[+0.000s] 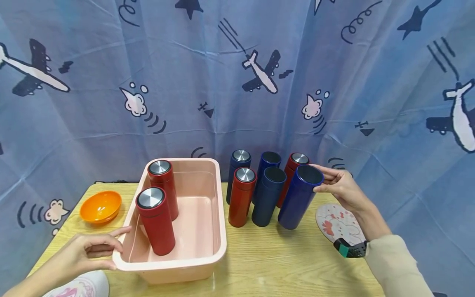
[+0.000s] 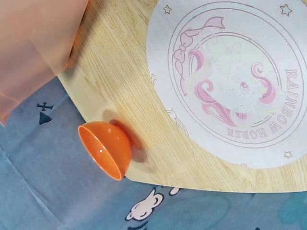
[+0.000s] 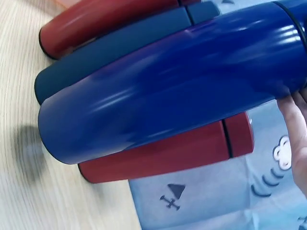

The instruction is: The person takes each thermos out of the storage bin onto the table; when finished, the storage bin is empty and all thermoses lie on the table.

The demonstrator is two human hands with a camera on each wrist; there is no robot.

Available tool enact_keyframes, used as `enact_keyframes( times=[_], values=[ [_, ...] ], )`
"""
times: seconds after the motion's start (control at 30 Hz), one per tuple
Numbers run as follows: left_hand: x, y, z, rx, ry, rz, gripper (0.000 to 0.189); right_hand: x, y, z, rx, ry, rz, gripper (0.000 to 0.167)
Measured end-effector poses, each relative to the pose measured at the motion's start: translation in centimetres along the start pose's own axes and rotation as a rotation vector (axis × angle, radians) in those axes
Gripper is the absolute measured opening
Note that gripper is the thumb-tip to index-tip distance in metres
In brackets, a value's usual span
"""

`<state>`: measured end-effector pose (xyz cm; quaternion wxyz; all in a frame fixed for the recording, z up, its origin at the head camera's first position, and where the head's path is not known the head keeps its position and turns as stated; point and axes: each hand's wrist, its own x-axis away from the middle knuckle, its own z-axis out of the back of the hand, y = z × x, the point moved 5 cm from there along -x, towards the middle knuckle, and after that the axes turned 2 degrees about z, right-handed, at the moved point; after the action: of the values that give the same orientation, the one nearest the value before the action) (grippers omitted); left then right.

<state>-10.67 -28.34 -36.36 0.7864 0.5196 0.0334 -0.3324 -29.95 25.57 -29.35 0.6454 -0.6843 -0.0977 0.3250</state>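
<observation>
Blue flask (image 1: 299, 200): tilted, right of the dark flask (image 1: 265, 206); we cannot tell if its base clears the table (image 1: 267, 264).
Right grip (image 1: 340, 185): thumb and fingers pinch its top; we should hold firmly.
Dark flask: just beside; best not knocked.
Left grip (image 1: 92, 249): pinching the tub (image 1: 178, 274) corner, our steadying hold.

Right wrist view crops the right hand (image 3: 297, 143); also the glossy blue flask (image 3: 168, 88).

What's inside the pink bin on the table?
Inside the pink bin are a nearer red flask and a farther red flask. The nearer one covers part of the farther; the bin floor beneath both is hidden.
</observation>
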Motion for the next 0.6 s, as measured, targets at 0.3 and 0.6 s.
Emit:
enact_keyframes(
  times=[0.3, 0.6],
  values=[
    [0.0, -0.1, 0.0, 0.009, -0.015, 0.016, 0.04, 0.1, 2.1, 2.1, -0.003, -0.011, -0.027, 0.056],
    [0.1, -0.1, 0.0, 0.021, -0.014, 0.024, 0.039, -0.4, 4.0, 3.3, -0.051, -0.043, -0.08, 0.057]
  ],
)
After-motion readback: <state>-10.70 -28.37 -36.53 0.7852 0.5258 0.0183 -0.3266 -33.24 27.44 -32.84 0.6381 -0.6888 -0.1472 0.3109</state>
